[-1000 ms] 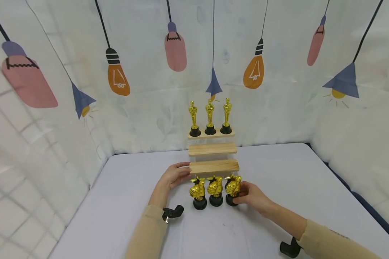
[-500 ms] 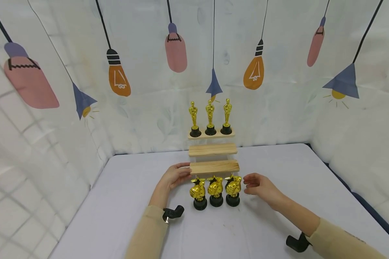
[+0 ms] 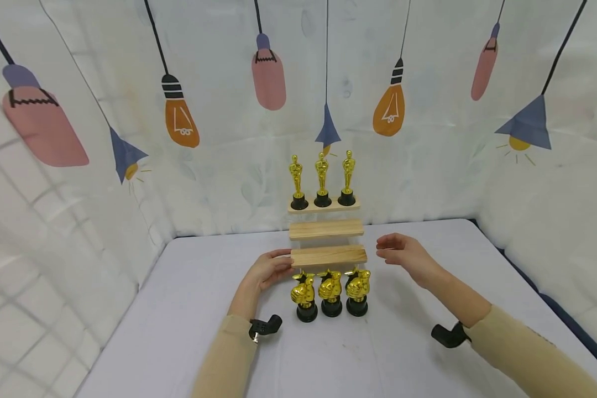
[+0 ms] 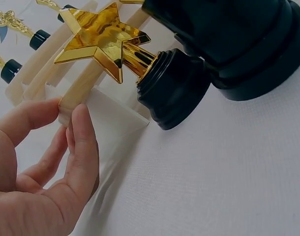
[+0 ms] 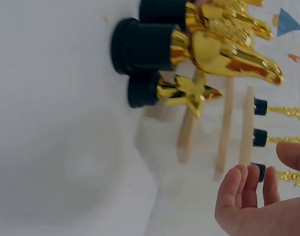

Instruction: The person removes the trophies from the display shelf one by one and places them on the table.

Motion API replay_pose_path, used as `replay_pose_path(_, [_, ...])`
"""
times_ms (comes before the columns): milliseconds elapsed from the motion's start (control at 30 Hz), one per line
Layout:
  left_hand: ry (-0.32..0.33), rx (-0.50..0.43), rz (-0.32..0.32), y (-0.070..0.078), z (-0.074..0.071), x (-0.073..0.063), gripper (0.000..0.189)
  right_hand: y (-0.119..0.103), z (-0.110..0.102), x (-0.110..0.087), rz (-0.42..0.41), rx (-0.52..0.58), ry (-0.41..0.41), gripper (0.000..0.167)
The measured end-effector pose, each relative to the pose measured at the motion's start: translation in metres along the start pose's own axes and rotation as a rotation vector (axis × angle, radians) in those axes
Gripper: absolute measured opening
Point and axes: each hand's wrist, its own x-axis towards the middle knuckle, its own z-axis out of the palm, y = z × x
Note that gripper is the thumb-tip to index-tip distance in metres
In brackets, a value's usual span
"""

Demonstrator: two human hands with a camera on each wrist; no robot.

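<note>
My left hand (image 3: 267,269) pinches the left end of the lowest wooden step (image 3: 328,256) of a three-step display stand; the left wrist view shows its thumb and fingertips on the wood. Beyond the stand's right side, my right hand (image 3: 407,258) hangs over the table with fingers loosely bent and nothing in them. In front of the stand is a row of gold thumbs-up trophies (image 3: 331,286) on black bases. Gold star trophies (image 4: 103,37) stand right behind them, mostly hidden in the head view. Three gold figurine trophies (image 3: 321,171) stand on the top step (image 3: 335,208).
The middle wooden step (image 3: 325,229) is bare. A white cloth covers the table (image 3: 204,287). Behind it hangs a pale curtain (image 3: 219,177) printed with lamps. Black wrist cameras sit on both forearms.
My right hand has let go of the rightmost thumbs-up trophy, drawn off to the right, then moved up and away towards the back. The left hand stays at the step.
</note>
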Motion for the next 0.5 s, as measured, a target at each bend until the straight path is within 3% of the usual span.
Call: replay_pose_path(500, [0.0,-0.017,-0.016,0.0,0.0,0.002,0.053,-0.04,-0.011,0.051,-0.031,0.154,-0.014,0.053])
